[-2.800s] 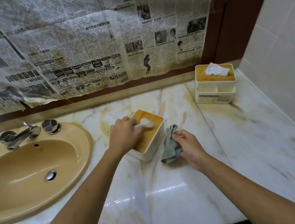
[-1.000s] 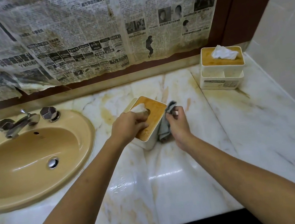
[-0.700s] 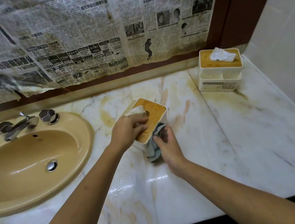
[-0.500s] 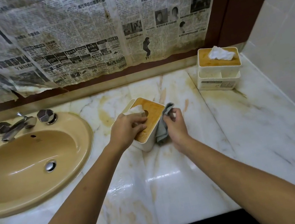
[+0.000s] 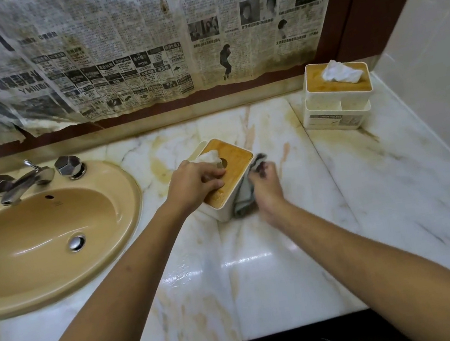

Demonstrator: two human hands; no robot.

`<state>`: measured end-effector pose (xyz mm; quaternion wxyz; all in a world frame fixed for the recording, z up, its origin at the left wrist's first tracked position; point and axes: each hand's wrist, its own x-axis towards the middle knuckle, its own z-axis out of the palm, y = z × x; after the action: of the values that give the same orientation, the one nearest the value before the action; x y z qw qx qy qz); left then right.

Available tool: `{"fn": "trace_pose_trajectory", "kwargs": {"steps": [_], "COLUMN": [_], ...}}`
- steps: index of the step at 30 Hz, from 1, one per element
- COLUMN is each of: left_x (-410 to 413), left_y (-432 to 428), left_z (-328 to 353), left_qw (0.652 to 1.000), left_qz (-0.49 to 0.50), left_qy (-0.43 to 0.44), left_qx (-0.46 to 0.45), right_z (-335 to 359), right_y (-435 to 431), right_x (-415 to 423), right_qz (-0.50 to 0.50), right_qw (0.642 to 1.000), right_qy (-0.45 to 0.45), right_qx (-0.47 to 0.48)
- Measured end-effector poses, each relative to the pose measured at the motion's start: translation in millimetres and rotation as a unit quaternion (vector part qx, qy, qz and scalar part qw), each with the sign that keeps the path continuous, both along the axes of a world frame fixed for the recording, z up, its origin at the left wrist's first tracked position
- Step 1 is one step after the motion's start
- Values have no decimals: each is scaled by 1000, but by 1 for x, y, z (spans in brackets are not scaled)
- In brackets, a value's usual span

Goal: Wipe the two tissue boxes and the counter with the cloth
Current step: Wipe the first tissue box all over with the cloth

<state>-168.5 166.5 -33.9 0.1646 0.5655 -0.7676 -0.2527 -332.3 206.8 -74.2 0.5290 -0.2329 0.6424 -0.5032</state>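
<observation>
While my left hand (image 5: 193, 186) grips the tissue box (image 5: 235, 165) beside the sink (image 5: 34, 232), my right hand (image 5: 267, 190) clutches the cloth (image 5: 244, 196) against it; farther box (image 5: 337, 118) labelled "TISSUE HOLDER"; stained marble counter (image 5: 266, 282).

At frame left we find the sink (image 5: 35, 237) set in the counter (image 5: 264, 268), with the tap (image 5: 23, 181) behind it. The near box (image 5: 230, 175) stands mid-frame. Our left hand (image 5: 194, 187) holds its top, and our right hand (image 5: 266, 190) presses the cloth (image 5: 244, 196) against its right side. The far box (image 5: 336, 95) sits upper right. Newspaper (image 5: 136, 36) hangs behind.
</observation>
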Motion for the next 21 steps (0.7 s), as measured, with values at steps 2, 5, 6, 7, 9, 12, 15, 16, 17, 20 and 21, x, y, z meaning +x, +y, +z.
{"fn": "trace_pose_trajectory", "kwargs": {"steps": [2, 5, 6, 7, 9, 12, 15, 16, 17, 20, 21], "left_x": [0, -1, -1, -2, -3, -3, -10, -14, -20, -36, -40], "left_y": [0, -1, -1, 0, 1, 4, 7, 9, 10, 9, 8], "left_z": [1, 2, 3, 3, 5, 8, 10, 11, 12, 14, 13], "left_qw": [1000, 1000, 1000, 1000, 999, 999, 998, 997, 995, 988, 983], "left_qz": [5, 14, 17, 19, 19, 11, 22, 34, 48, 64, 57], "left_qy": [1, -7, -10, -16, -29, -31, -57, -68, -80, -134, -170], "left_qx": [5, 6, 5, 4, 5, 17, -4, -18, -30, -41, -45], "right_z": [6, 9, 6, 3, -2, 1, 4, 5, 6, 9, 10], "right_y": [-23, -27, -21, -13, 4, 20, 25, 26, 27, 29, 29], "right_x": [-16, -12, -7, -3, 2, -8, -29, -36, -42, -53, -56], "right_qz": [-14, -18, -24, -23, 3, 16, -19, -27, -33, -42, -43], "right_qw": [1000, 999, 999, 999, 997, 992, 990, 989, 989, 989, 990], "right_qy": [13, 16, 6, -13, -68, -123, -140, -144, -146, -140, -137], "right_qx": [5, 28, 35, 39, 40, 32, 21, 19, 18, 14, 10]}}
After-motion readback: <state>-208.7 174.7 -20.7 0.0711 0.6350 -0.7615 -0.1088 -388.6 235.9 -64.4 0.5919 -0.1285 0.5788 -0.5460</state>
